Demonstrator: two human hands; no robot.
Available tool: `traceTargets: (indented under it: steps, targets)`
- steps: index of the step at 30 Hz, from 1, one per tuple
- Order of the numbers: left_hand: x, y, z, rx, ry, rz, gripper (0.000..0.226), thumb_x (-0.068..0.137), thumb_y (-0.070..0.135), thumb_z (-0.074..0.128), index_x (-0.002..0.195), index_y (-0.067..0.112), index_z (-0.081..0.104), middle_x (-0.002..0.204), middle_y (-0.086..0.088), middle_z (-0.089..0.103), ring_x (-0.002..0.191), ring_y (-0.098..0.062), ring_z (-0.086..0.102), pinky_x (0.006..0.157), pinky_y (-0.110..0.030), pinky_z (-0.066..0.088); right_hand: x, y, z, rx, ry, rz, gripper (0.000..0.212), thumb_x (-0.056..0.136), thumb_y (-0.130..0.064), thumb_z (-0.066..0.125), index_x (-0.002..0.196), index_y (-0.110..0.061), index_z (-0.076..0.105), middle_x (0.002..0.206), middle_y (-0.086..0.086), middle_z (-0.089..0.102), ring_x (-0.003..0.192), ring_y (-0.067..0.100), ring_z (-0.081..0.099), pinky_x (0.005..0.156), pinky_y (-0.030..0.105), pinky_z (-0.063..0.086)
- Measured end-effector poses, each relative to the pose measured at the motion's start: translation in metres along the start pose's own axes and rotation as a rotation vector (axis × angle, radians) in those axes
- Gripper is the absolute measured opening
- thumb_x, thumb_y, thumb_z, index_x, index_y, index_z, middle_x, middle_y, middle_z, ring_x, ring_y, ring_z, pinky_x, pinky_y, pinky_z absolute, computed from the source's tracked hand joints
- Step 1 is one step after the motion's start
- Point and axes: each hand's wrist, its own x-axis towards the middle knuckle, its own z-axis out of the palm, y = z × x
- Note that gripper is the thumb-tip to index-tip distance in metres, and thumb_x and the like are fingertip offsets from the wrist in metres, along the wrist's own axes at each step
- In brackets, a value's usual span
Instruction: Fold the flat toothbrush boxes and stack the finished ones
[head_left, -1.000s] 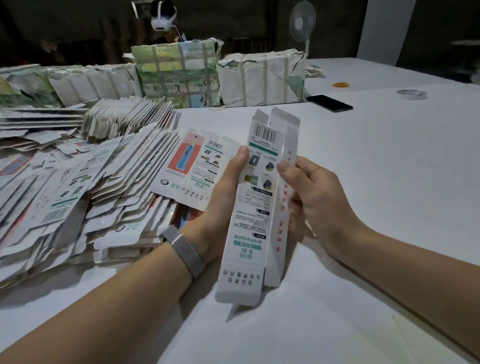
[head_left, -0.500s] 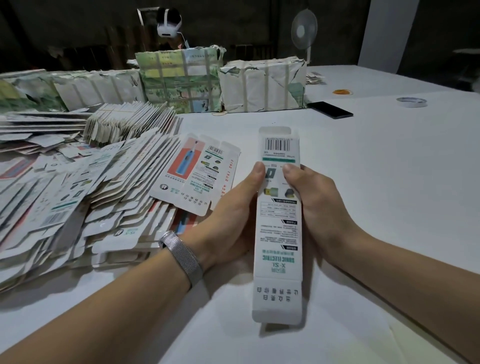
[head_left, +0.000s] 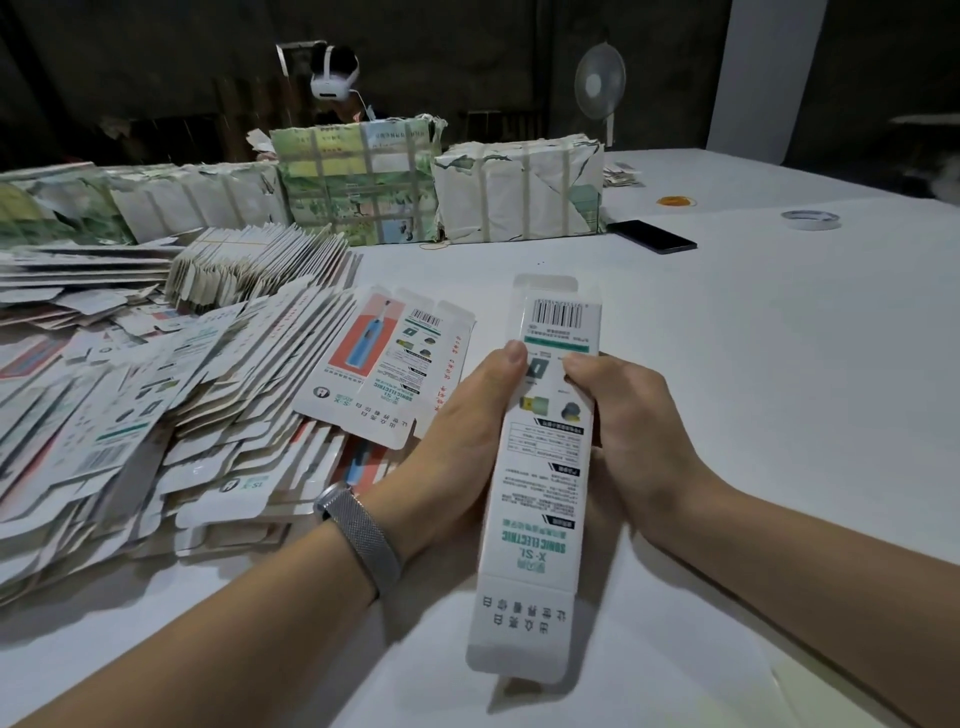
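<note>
I hold a long white toothbrush box (head_left: 540, 499) upright above the table, its barcode end away from me and both end flaps open. My left hand (head_left: 457, 441) grips its left side with the thumb on the printed face. My right hand (head_left: 639, 431) grips the right side, thumb also on the face. A flat, unfolded box (head_left: 384, 364) with a red and blue picture lies on top of a big heap of flat boxes (head_left: 156, 405) to the left.
Wrapped paper bundles (head_left: 519, 192) line the table's far side. A black phone (head_left: 652, 236), a tape roll (head_left: 810, 219) and an orange item (head_left: 674, 201) lie on the white table (head_left: 779, 364) at the back right. A fan (head_left: 600, 85) and a person wearing a headset (head_left: 335, 78) are behind the bundles.
The box went from half-open with its side panel splayed to squared up into a tube between both hands. It now faces me flat-on, held a little lower and more centred.
</note>
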Motion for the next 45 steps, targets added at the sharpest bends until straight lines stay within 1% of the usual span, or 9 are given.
traceTargets:
  steps: [3, 8, 12, 18, 21, 27, 33, 38, 45]
  targets:
    - [-0.002, 0.001, 0.003, 0.165, 0.009, 0.062, 0.037, 0.099, 0.054, 0.036, 0.097, 0.05, 0.073, 0.101, 0.013, 0.076, 0.093, -0.003, 0.072, 0.076, -0.016, 0.054, 0.001, 0.001, -0.001, -0.004, -0.01, 0.011, 0.031, 0.088, -0.031, 0.049, 0.1, -0.014, 0.073, 0.091, 0.008, 0.078, 0.08, 0.022, 0.075, 0.064, 0.025, 0.057]
    - [-0.003, -0.005, 0.001, 0.212, 0.095, 0.081, 0.062, 0.086, 0.072, 0.04, 0.134, 0.034, 0.051, 0.123, 0.005, 0.067, 0.116, -0.014, 0.064, 0.105, -0.047, 0.049, 0.003, 0.001, -0.001, -0.007, -0.035, 0.018, 0.031, 0.088, -0.031, 0.05, 0.104, -0.016, 0.072, 0.095, 0.009, 0.077, 0.085, 0.023, 0.075, 0.07, 0.028, 0.057]
    - [-0.004, -0.008, -0.003, 0.229, 0.128, 0.07, 0.058, 0.085, 0.076, 0.038, 0.14, 0.06, 0.03, 0.134, 0.01, 0.063, 0.124, -0.008, 0.059, 0.11, -0.043, 0.045, 0.003, 0.0, -0.001, -0.015, -0.065, 0.017, 0.029, 0.088, -0.029, 0.051, 0.105, -0.016, 0.071, 0.096, 0.008, 0.077, 0.085, 0.023, 0.075, 0.068, 0.027, 0.058]
    - [0.003, -0.013, -0.006, 0.102, 0.114, 0.096, 0.064, 0.084, 0.07, 0.046, 0.143, 0.047, 0.033, 0.111, 0.014, 0.074, 0.103, -0.01, 0.072, 0.088, -0.033, 0.055, 0.002, 0.001, -0.002, -0.056, -0.111, 0.033, 0.025, 0.102, -0.021, 0.049, 0.116, -0.012, 0.068, 0.101, 0.01, 0.077, 0.088, 0.025, 0.075, 0.072, 0.03, 0.058]
    - [0.004, -0.016, -0.01, 0.099, 0.099, 0.092, 0.059, 0.087, 0.068, 0.048, 0.14, 0.048, 0.033, 0.106, 0.01, 0.077, 0.094, -0.013, 0.075, 0.075, -0.024, 0.057, 0.004, 0.002, -0.002, -0.06, -0.115, 0.043, 0.029, 0.093, -0.029, 0.051, 0.111, -0.016, 0.07, 0.1, 0.01, 0.077, 0.087, 0.025, 0.075, 0.072, 0.031, 0.058]
    - [0.005, -0.018, -0.01, 0.081, 0.123, 0.099, 0.042, 0.085, 0.064, 0.049, 0.126, 0.053, 0.047, 0.098, 0.005, 0.076, 0.086, -0.013, 0.074, 0.07, -0.027, 0.056, 0.005, 0.003, -0.003, -0.049, -0.14, 0.037, 0.033, 0.091, -0.03, 0.053, 0.12, -0.021, 0.068, 0.103, 0.01, 0.076, 0.088, 0.027, 0.075, 0.071, 0.032, 0.058]
    - [0.002, -0.014, -0.006, 0.04, 0.116, 0.103, 0.039, 0.088, 0.057, 0.051, 0.124, 0.043, 0.049, 0.093, 0.001, 0.076, 0.08, -0.015, 0.073, 0.064, -0.024, 0.055, 0.007, 0.004, -0.005, -0.068, -0.124, 0.002, 0.056, 0.089, -0.03, 0.055, 0.143, -0.034, 0.043, 0.102, 0.007, 0.077, 0.085, 0.026, 0.075, 0.068, 0.032, 0.059]
    - [0.0, -0.011, -0.004, 0.032, 0.094, 0.091, 0.033, 0.094, 0.045, 0.048, 0.125, 0.034, 0.046, 0.088, 0.0, 0.076, 0.077, -0.015, 0.072, 0.064, -0.025, 0.055, 0.009, 0.005, -0.004, -0.052, -0.086, 0.011, 0.045, 0.087, -0.032, 0.055, 0.132, -0.04, 0.051, 0.096, 0.009, 0.076, 0.077, 0.025, 0.074, 0.064, 0.034, 0.058]
    - [-0.002, -0.008, -0.003, 0.001, 0.059, 0.063, 0.034, 0.093, 0.04, 0.05, 0.125, 0.029, 0.046, 0.085, -0.002, 0.076, 0.07, -0.016, 0.071, 0.061, -0.026, 0.056, 0.007, 0.002, -0.004, -0.032, -0.062, 0.037, 0.031, 0.085, -0.029, 0.053, 0.115, -0.027, 0.061, 0.09, 0.014, 0.075, 0.07, 0.026, 0.072, 0.058, 0.033, 0.058]
